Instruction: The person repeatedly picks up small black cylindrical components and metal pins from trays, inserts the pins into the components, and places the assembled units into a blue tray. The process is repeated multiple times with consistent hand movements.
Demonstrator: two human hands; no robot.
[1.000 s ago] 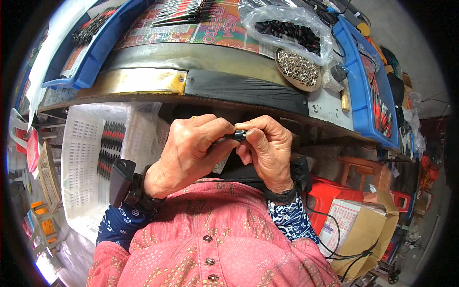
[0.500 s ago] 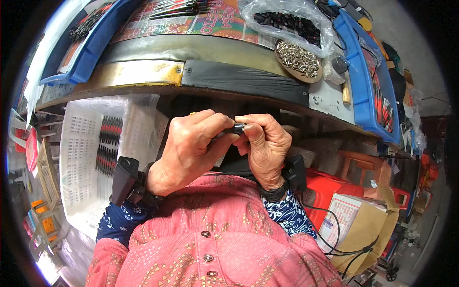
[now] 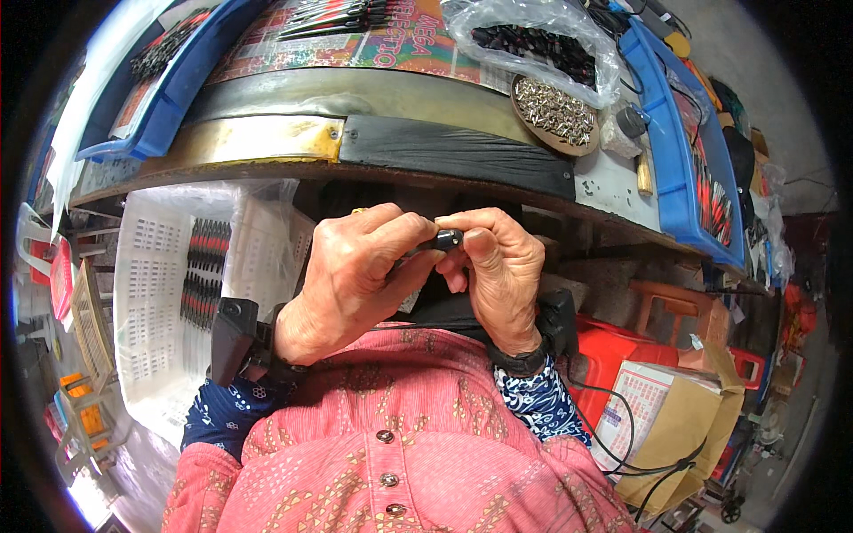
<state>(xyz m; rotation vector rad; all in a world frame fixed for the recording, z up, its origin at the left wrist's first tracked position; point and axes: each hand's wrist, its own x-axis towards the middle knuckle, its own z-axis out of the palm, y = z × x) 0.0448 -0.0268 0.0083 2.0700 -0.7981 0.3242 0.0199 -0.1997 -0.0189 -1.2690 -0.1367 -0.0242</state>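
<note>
Both of my hands meet in front of my chest, just below the workbench edge. Pinched between thumb and forefinger of my left hand [image 3: 355, 275] is a short black cylinder, seemingly a pen barrel [image 3: 449, 239], with a small bright spot at its right end. The rest of it is hidden by the fingers. My right hand [image 3: 502, 271] is closed, its forefinger reaching over the top of the barrel and its thumb beside that bright end. Whatever lies between its curled fingers cannot be made out.
A round dish of small metal pen tips [image 3: 555, 114] sits on the bench [image 3: 426, 98] beside a plastic bag of black parts [image 3: 533, 49]. Blue trays [image 3: 164, 111] flank the bench. A white basket [image 3: 160, 311] with rows of red-black pens stands left; a red stool [image 3: 609, 351] and cardboard box [image 3: 711, 417] stand right.
My right thumb has drawn slightly to the right, uncovering more of the barrel's end. My left hand keeps its hold almost unmoved.
</note>
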